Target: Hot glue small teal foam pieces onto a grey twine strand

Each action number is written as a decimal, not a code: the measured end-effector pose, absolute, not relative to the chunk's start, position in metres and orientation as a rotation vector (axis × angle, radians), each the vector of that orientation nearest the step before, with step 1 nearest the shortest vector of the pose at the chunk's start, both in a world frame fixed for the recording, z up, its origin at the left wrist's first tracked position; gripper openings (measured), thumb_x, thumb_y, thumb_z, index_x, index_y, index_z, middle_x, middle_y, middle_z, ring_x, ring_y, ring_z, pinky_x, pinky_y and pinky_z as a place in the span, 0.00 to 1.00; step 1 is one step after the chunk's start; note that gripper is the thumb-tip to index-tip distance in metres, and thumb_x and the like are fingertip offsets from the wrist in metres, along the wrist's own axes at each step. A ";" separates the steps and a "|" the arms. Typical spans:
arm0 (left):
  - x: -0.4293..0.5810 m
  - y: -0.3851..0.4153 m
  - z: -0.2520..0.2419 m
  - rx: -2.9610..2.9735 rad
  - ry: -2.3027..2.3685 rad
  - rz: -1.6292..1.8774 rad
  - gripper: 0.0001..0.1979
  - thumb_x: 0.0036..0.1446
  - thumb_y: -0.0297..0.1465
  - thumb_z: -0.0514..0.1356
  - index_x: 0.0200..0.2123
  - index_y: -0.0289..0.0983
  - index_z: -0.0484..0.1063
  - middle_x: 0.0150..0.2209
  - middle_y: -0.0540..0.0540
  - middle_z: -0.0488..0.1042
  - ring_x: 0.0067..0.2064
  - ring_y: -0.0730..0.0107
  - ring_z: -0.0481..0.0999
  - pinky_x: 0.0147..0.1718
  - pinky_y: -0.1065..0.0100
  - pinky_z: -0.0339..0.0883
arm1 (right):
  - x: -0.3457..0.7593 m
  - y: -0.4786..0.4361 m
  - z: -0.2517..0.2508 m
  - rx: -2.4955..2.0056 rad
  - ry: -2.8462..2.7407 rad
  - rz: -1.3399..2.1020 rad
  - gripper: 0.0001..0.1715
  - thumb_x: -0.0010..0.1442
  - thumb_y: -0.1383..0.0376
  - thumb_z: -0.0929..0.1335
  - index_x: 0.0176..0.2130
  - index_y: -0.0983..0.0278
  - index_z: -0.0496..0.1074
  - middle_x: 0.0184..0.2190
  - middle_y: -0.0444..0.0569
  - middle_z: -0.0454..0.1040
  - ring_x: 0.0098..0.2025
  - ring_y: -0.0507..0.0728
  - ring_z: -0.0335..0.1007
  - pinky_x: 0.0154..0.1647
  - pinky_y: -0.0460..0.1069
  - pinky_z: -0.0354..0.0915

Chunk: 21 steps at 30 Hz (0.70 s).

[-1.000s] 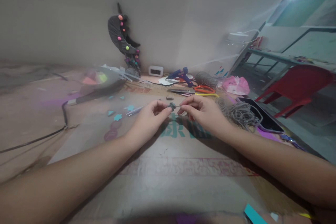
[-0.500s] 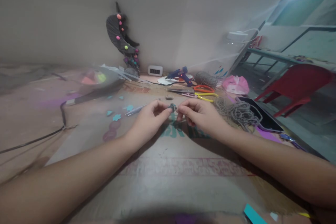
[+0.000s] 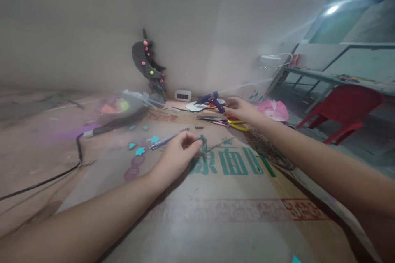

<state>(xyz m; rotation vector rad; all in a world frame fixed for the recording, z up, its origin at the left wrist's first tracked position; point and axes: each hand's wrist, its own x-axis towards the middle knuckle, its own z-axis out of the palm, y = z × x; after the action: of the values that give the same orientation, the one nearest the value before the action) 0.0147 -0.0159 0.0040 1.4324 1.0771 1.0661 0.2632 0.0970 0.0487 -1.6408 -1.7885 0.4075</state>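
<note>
Between the thumb and fingers of my left hand (image 3: 182, 148) is a small grey-green yarn piece (image 3: 203, 141), with a thin loose strand trailing to the right over the cardboard (image 3: 197, 213). Its exact form is too small to make out. My right hand (image 3: 239, 107) is stretched far forward, fingers parted, beside the handle of a blue glue gun (image 3: 212, 100). Whether the fingertips touch the gun is unclear. Just below that hand lie scissors with yellow handles (image 3: 239, 126). A clear pen-like stick (image 3: 168, 139) lies beyond my left hand.
Teal foam cutouts (image 3: 140, 151) are scattered at the left. A dark crescent ornament with coloured dots (image 3: 142, 59) stands by the wall, near a small digital clock (image 3: 183, 95). Tangled grey yarn (image 3: 268, 148) lies under my right forearm. A pink bag (image 3: 274, 110) and a red chair (image 3: 345, 107) are to the right.
My right hand has left the yarn piece and moved forward and right, to the glue gun. My left hand still holds the piece. The view has tilted up somewhat.
</note>
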 end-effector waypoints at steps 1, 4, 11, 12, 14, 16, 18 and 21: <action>0.015 -0.015 0.003 1.430 1.073 1.069 0.10 0.54 0.37 0.62 0.31 0.37 0.66 0.28 0.51 0.69 0.30 0.71 0.70 0.32 0.68 0.61 | 0.262 0.106 0.049 -1.654 -1.815 0.400 0.28 0.54 0.67 0.73 0.53 0.69 0.70 0.50 0.58 0.76 0.46 0.59 0.75 0.47 0.50 0.69; 0.015 -0.015 0.001 1.410 1.059 1.092 0.10 0.53 0.37 0.63 0.30 0.37 0.67 0.28 0.51 0.70 0.29 0.71 0.69 0.31 0.69 0.61 | 0.255 0.132 0.049 -1.720 -1.871 0.359 0.34 0.50 0.65 0.76 0.55 0.70 0.70 0.53 0.61 0.75 0.51 0.63 0.74 0.52 0.52 0.66; 0.016 -0.015 0.003 1.411 1.086 1.095 0.09 0.54 0.36 0.62 0.29 0.37 0.67 0.26 0.52 0.69 0.29 0.70 0.69 0.32 0.68 0.61 | 0.235 0.169 0.030 -1.825 -1.902 0.344 0.22 0.54 0.58 0.74 0.44 0.70 0.77 0.43 0.59 0.80 0.46 0.62 0.76 0.47 0.50 0.67; 0.015 -0.015 0.003 1.416 1.088 1.090 0.08 0.54 0.35 0.61 0.29 0.37 0.67 0.26 0.52 0.69 0.29 0.70 0.69 0.32 0.68 0.60 | 0.234 0.171 0.028 -1.836 -1.885 0.322 0.22 0.54 0.58 0.74 0.44 0.70 0.76 0.44 0.60 0.80 0.47 0.63 0.76 0.47 0.51 0.67; 0.015 -0.015 0.004 1.426 1.085 1.086 0.08 0.55 0.35 0.61 0.29 0.37 0.67 0.25 0.52 0.68 0.29 0.70 0.68 0.32 0.68 0.60 | 0.234 0.171 0.026 -1.857 -1.846 0.282 0.22 0.55 0.58 0.73 0.45 0.71 0.76 0.46 0.62 0.79 0.49 0.64 0.75 0.48 0.51 0.67; 0.015 -0.015 0.004 1.423 1.076 1.086 0.08 0.55 0.35 0.61 0.29 0.38 0.67 0.25 0.52 0.68 0.29 0.71 0.68 0.32 0.68 0.60 | 0.236 0.169 0.029 -1.871 -1.813 0.270 0.21 0.55 0.59 0.73 0.45 0.71 0.76 0.45 0.63 0.79 0.49 0.64 0.75 0.48 0.51 0.67; 0.015 -0.015 0.004 1.406 1.068 1.086 0.08 0.54 0.35 0.61 0.29 0.38 0.67 0.25 0.52 0.68 0.29 0.71 0.68 0.32 0.69 0.60 | 0.239 0.164 0.036 -1.870 -1.784 0.281 0.18 0.55 0.61 0.73 0.42 0.71 0.76 0.43 0.62 0.80 0.46 0.64 0.76 0.46 0.51 0.68; 0.016 -0.015 0.003 1.381 1.073 1.101 0.09 0.53 0.36 0.63 0.29 0.37 0.67 0.26 0.52 0.69 0.29 0.71 0.69 0.31 0.69 0.60 | 0.238 0.149 0.053 -1.816 -1.759 0.336 0.14 0.58 0.60 0.71 0.36 0.70 0.76 0.36 0.61 0.81 0.39 0.61 0.78 0.40 0.49 0.70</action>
<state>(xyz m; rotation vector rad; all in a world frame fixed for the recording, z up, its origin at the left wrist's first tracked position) 0.0156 -0.0149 0.0034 1.3805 1.0732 1.1014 0.2385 0.1487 0.0528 -1.8160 -1.7593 0.3364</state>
